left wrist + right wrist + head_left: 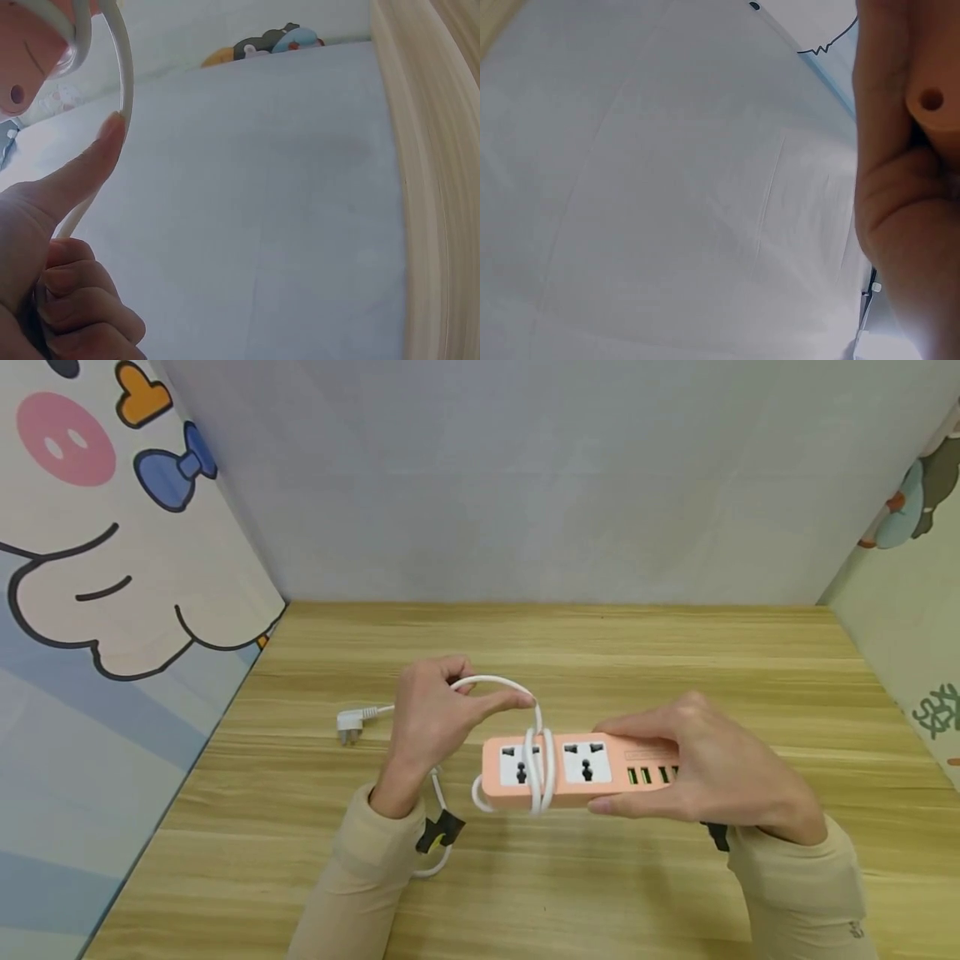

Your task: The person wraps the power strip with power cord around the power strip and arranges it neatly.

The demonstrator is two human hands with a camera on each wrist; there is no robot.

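A salmon-pink power strip (562, 790) with two white sockets and several USB ports is held above the table by my right hand (723, 768), fingers on its far edge and thumb on its near edge. White cord (550, 768) wraps around the strip's left socket. My left hand (435, 714) grips the cord with its fingers curled, the thumb extended against it, up and left of the strip. In the left wrist view the cord (126, 67) arcs past the thumb tip. The white plug (350, 721) hangs left of the left hand. The right wrist view shows the strip's end (937, 112).
A wood-grain table (600, 668) lies beneath, with a pale wall panel (525, 485) behind it. Cartoon-printed panels (150, 610) stand on the left and right. A looped stretch of cord with a black tie (441, 832) is beside the left forearm.
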